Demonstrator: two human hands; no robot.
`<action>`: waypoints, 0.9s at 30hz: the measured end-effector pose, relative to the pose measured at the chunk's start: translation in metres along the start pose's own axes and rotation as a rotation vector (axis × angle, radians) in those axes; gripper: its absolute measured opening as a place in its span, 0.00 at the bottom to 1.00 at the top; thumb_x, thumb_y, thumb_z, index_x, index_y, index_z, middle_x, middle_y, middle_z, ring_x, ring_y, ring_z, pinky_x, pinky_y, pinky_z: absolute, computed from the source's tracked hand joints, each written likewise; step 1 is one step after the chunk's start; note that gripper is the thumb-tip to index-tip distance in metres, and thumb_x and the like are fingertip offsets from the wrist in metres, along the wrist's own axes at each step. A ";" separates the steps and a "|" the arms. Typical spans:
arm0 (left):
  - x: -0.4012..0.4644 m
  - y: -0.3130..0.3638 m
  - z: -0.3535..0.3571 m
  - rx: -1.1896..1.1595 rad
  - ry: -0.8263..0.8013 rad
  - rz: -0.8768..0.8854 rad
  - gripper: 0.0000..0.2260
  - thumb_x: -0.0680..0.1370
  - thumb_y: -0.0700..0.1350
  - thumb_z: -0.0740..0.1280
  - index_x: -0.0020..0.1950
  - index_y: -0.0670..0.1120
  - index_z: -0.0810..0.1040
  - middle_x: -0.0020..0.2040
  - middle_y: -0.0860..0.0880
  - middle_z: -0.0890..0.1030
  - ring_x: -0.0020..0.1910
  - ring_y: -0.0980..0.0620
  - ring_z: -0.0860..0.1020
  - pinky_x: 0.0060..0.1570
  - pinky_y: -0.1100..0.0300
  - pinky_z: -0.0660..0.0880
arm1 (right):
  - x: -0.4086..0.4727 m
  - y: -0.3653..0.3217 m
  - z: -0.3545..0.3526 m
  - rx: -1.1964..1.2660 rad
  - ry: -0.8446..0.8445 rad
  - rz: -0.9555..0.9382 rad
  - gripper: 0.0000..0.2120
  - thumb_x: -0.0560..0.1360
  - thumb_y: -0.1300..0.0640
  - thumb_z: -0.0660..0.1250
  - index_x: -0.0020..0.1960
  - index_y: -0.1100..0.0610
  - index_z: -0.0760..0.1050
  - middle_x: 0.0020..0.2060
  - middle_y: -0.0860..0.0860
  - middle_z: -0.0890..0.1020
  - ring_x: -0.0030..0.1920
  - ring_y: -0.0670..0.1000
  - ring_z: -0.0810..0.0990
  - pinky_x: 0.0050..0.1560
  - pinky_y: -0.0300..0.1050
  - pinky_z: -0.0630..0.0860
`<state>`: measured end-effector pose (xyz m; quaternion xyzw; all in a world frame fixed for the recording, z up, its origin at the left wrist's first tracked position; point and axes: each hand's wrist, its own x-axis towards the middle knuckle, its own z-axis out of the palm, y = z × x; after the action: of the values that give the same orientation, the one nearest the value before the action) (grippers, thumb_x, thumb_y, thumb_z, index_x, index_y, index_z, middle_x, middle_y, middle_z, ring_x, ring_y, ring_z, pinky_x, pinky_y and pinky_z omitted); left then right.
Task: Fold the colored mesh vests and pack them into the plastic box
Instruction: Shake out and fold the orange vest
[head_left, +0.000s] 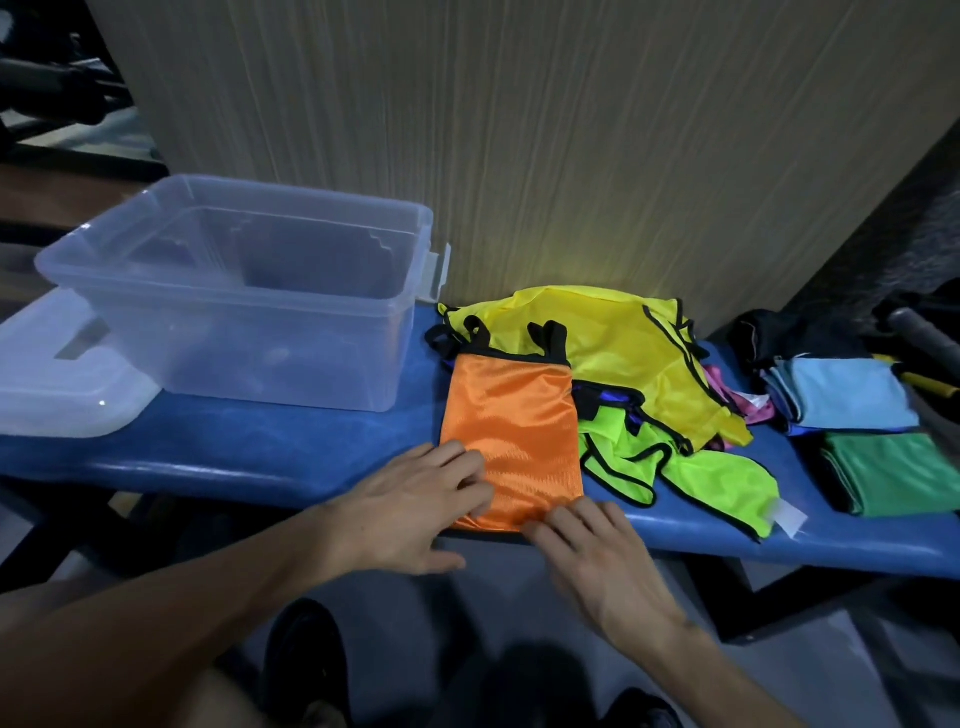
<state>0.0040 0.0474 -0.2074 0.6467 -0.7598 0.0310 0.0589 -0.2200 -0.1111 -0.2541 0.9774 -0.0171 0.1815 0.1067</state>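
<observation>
A beige ribbed wall panel (545, 130) is filling the upper centre of the frame. A blue padded bench (260, 447) is running across the middle, and grey floor (467, 623) is showing at the bottom.

Counts on the desk (260, 457)

One plastic box (244, 291), one lid (57, 384), three plain vests: orange vest (511, 441), yellow vest (613, 338), lime vest (701, 473); two hands.

A strip of bare blue bench (249, 447) lies open between the clear plastic box (244, 291) and the orange vest (511, 441), wide enough for a hand to pass. The box's open top is unobstructed (its lid (62, 384) sits at its left). To the right, heaped vests (649, 384) and folded cloths (852, 395) crowd the bench, with a wall panel (519, 145) close behind.
</observation>
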 end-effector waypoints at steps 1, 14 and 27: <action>-0.001 -0.002 0.003 0.020 0.022 0.004 0.20 0.72 0.63 0.71 0.55 0.56 0.69 0.58 0.56 0.68 0.57 0.54 0.67 0.54 0.60 0.71 | -0.004 0.005 -0.002 0.016 0.011 0.056 0.19 0.70 0.56 0.73 0.60 0.51 0.76 0.48 0.48 0.76 0.45 0.54 0.75 0.46 0.49 0.67; -0.015 -0.017 0.026 -0.103 0.392 0.010 0.07 0.80 0.48 0.67 0.53 0.46 0.79 0.51 0.51 0.80 0.50 0.50 0.80 0.47 0.58 0.77 | -0.006 0.011 -0.003 0.017 0.072 0.227 0.19 0.73 0.55 0.73 0.60 0.51 0.70 0.56 0.50 0.77 0.46 0.56 0.76 0.41 0.51 0.73; -0.020 -0.019 0.022 -0.259 0.379 -0.104 0.09 0.79 0.45 0.66 0.59 0.47 0.79 0.54 0.56 0.80 0.50 0.57 0.80 0.46 0.57 0.79 | 0.011 0.014 -0.027 0.576 0.272 0.389 0.08 0.81 0.53 0.66 0.58 0.51 0.80 0.62 0.39 0.80 0.61 0.44 0.77 0.60 0.47 0.74</action>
<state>0.0243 0.0609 -0.2323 0.6545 -0.6986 0.0509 0.2844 -0.2202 -0.1186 -0.2225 0.9129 -0.1362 0.3241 -0.2076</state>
